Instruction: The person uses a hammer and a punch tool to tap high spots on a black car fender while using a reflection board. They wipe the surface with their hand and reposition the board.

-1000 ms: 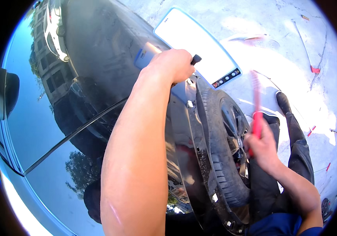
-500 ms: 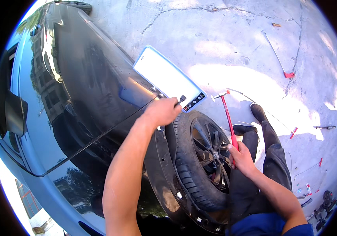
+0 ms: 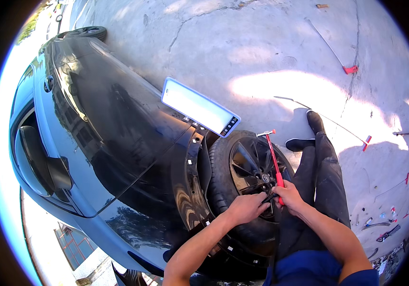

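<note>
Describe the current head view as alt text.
The right hand holds a red hammer by a wheel, with the left hand beside it at a dark object. A bright panel is beside a dark car; red-handled rods lie on the ground.

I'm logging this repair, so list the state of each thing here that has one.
Lamp: lit.
Hammer: gripped in the right hand, head up.
Dark tool: between that hand and the left hand, exact grip unclear.
Door: looks shut.
Wheel: in its arch.
Long rod: lying on the ground.
</note>
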A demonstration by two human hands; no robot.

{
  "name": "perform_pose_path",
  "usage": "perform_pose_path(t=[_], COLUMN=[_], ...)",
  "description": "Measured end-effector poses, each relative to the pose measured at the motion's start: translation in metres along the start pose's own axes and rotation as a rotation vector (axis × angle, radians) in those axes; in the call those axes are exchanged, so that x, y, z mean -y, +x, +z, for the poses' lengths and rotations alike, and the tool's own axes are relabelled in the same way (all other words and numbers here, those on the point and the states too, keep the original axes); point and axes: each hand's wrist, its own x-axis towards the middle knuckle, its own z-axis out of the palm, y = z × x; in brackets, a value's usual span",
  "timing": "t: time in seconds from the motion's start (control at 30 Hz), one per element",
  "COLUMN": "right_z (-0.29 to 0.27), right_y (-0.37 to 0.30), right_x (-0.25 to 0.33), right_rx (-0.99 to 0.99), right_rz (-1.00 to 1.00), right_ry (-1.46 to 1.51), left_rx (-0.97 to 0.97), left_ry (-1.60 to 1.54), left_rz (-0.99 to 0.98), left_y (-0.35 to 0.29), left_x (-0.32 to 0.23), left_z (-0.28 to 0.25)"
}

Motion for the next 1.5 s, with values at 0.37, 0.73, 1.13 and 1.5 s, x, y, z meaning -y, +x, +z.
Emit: perform_pose_path(t=[0.37,0.73,1.13,1.5], right_z=[-0.086,-0.075,0.005,0.215], right_y=[0.028,0.066,0.102,0.016], right_x=[0.049,0.092,0.109,0.120], right_rx=[-0.192,-0.382,-0.373,0.194], right_rz=[0.137,0.053,-0.046,-0.534], right_ry=[0.024,0.090,0.111,-0.835], left_rx=[-0.218,0.009,-0.012,-0.070], left_ry=[0.742,0.783,0.641,-1.462], left_rz=[-0.484,-0.471,-0.363,-0.355], left_y=[-0.124,0.019,-0.056,-0.139], left_x=[0.099,0.230,0.156,0.105], left_z=[-0.102,-0.158,-0.139,-0.124])
